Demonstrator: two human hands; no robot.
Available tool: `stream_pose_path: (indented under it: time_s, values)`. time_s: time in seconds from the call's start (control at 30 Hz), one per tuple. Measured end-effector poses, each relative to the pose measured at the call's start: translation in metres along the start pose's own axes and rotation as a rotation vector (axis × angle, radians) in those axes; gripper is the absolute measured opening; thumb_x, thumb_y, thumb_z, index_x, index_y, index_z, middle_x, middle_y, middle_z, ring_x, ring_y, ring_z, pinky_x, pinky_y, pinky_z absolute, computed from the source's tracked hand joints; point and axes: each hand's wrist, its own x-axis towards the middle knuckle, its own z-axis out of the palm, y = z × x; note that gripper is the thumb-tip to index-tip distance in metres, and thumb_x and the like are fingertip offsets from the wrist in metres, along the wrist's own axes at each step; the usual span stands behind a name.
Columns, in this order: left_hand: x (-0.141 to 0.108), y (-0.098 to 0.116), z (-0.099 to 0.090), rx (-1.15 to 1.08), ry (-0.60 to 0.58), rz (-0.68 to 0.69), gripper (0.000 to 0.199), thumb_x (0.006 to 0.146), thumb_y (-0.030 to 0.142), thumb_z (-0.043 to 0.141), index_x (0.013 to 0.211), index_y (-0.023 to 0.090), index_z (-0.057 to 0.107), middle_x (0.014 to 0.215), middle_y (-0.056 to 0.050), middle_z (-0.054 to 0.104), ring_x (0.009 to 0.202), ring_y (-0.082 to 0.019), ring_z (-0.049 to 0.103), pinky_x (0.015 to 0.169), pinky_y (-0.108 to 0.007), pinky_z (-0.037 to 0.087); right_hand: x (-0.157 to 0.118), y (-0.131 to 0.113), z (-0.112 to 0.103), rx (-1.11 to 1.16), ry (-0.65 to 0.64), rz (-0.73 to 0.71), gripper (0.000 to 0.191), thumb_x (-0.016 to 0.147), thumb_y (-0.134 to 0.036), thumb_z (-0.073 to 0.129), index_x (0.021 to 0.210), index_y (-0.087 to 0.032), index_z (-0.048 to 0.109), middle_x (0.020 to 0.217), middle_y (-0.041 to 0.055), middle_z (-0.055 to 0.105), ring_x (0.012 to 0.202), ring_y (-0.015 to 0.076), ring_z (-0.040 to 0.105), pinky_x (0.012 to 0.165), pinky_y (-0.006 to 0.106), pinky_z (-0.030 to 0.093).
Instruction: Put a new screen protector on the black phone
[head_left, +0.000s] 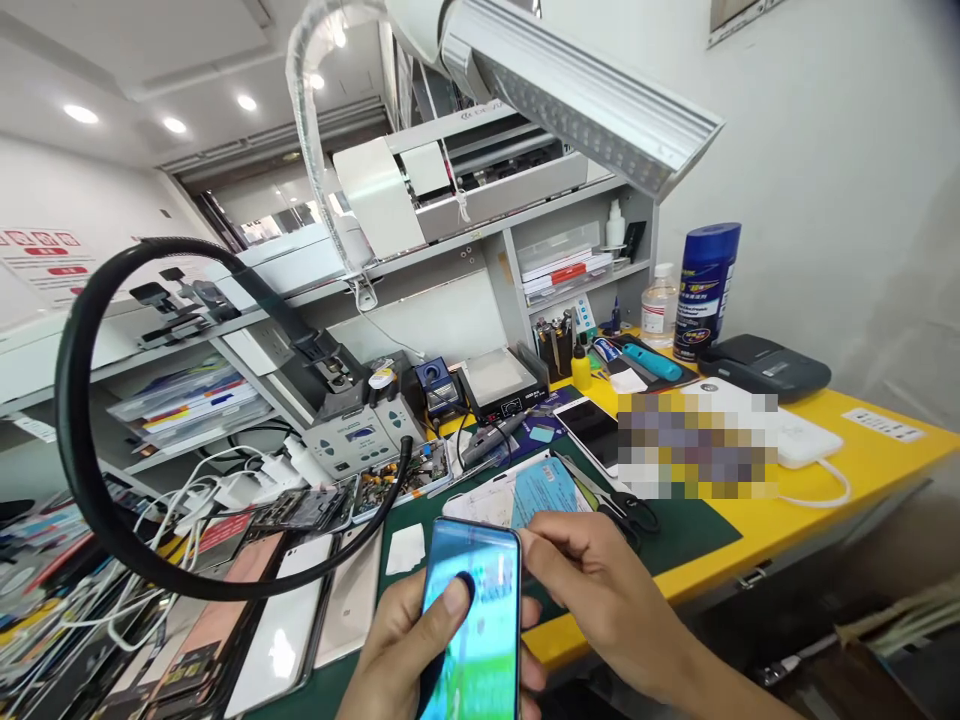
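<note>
My left hand (405, 640) is wrapped around a smartphone (484, 630) with a lit blue and green screen. Its thumb lies on the glass over a dark round spot, and its fingertips show past the phone's right edge. At the phone's upper right edge is my right hand (592, 590), with curled fingers and the thumb and forefinger pressed together. Whether anything small sits in that pinch is hidden. Just beyond the hands lie a blue card (546, 492) and black-handled scissors (637, 515) on the green mat (697, 530).
A black flexible hose (75, 430) loops over several phones on the left. Behind stand a grey hot-air station (364, 437) and a tray of small parts (405, 475). A white-framed phone (589, 430), a blue spray can (705, 290) and a black box (765, 366) lie or stand right.
</note>
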Motion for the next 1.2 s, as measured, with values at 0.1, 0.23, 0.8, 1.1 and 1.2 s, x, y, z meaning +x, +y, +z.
stream_pose_path:
  time_s: [0.1,0.23,0.8,1.1,1.2]
  values:
    - [0.013,-0.002,0.002,-0.017,0.013,-0.016,0.050,0.081,0.056,0.075,0.101,0.010,0.074,0.081,-0.015,0.077,0.062,-0.027,0.074,0.062,-0.034,0.057,0.009,0.010,-0.005,-0.003,0.025,0.032,0.046,0.102,-0.045,0.050,0.065,-0.018,0.057,0.057,-0.0007,0.057,0.054,0.0133,0.052,0.054,0.025,0.039]
    - [0.030,-0.008,0.001,-0.120,0.067,0.038,0.040,0.081,0.041,0.081,0.108,0.013,0.072,0.101,-0.012,0.077,0.090,-0.025,0.075,0.085,-0.031,0.056,0.015,0.014,-0.006,-0.068,0.089,0.038,0.049,0.102,-0.039,0.050,0.057,-0.021,0.045,0.049,-0.0049,0.043,0.045,0.0109,0.043,0.047,0.024,0.032]
    - [0.028,-0.013,0.004,0.397,0.386,0.451,0.071,0.072,0.052,0.080,0.134,0.021,0.062,0.123,-0.011,0.070,0.111,-0.031,0.065,0.093,-0.034,0.052,0.031,0.001,0.022,-0.443,0.195,-0.102,0.041,0.096,-0.030,0.048,0.059,-0.022,0.032,0.052,-0.0048,0.035,0.050,0.0121,0.034,0.049,0.028,0.022]
    - [0.012,-0.007,0.012,0.681,0.473,0.484,0.043,0.087,0.055,0.065,0.065,0.018,0.060,0.065,-0.001,0.058,0.069,-0.018,0.054,0.068,-0.023,0.048,0.018,-0.006,0.017,-0.670,0.061,-0.216,0.036,0.099,-0.027,0.047,0.065,-0.021,0.036,0.058,-0.0050,0.041,0.053,0.0118,0.035,0.055,0.031,0.020]
    - [0.005,-0.005,0.008,0.732,0.488,0.433,0.042,0.087,0.056,0.064,0.071,0.018,0.066,0.068,-0.002,0.062,0.067,-0.018,0.054,0.066,-0.023,0.048,0.009,-0.013,0.009,-0.728,0.027,-0.254,0.033,0.101,-0.024,0.043,0.068,-0.021,0.040,0.062,-0.0033,0.047,0.057,0.0124,0.042,0.058,0.031,0.024]
